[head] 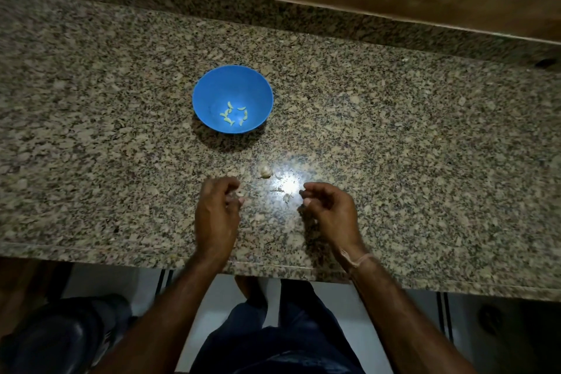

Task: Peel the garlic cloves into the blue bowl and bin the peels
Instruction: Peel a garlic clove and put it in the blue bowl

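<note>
The speckled stone worktop (394,130) fills most of the view. The blue bowl (212,91) sits on it, well past the hands and a little to the left. A few pale peeled cloves (233,115) lie at its bottom.

Both hands hang low over the near part of the worktop, apart from each other. The left hand (216,209) has its fingers (232,188) curled in, with something pale at the tips. The right hand (329,209) has curled fingers (312,188) too, with thumb and first finger close together. I cannot tell if either hand holds anything.

One unpeeled garlic (265,171) piece lies on the worktop between the hands and the bowl. It is just past the fingertips and seems a little nearer the left hand. It looks round, and it is too small to tell which way it points.

Small peels (285,196) lie between the two hands, beside a bright shine.

I think the garlic piece comes next, and the left hand has the shorter reach, forward and a little to the right.
</note>
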A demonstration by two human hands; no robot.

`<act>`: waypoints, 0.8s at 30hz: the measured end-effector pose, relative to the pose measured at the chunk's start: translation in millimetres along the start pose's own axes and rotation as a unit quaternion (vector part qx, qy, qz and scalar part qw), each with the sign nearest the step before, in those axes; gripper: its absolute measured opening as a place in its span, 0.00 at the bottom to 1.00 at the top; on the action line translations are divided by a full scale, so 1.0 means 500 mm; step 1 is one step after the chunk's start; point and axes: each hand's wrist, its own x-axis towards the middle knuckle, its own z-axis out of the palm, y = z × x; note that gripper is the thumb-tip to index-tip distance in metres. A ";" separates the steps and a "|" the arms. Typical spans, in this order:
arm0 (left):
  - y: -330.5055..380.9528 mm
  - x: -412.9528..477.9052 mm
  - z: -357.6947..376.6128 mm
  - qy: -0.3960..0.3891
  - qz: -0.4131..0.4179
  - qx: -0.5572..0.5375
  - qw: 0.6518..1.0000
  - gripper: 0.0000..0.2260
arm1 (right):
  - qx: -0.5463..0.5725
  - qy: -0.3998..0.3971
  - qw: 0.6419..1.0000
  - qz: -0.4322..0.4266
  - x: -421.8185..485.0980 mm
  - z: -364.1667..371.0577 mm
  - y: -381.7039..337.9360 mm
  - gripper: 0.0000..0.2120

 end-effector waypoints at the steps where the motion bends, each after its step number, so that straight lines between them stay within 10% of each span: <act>1: 0.003 -0.005 0.003 0.001 0.021 0.019 1.000 0.11 | -0.015 0.009 1.000 -0.005 -0.002 -0.008 0.002 0.15; 9: 0.053 -0.041 0.119 -0.106 0.052 0.053 0.992 0.16 | -0.175 0.050 0.979 -0.087 -0.018 -0.050 0.031 0.18; 24: 0.099 -0.043 0.149 0.027 -0.012 0.057 0.998 0.09 | -0.223 -0.070 0.958 -0.165 0.015 -0.055 0.017 0.19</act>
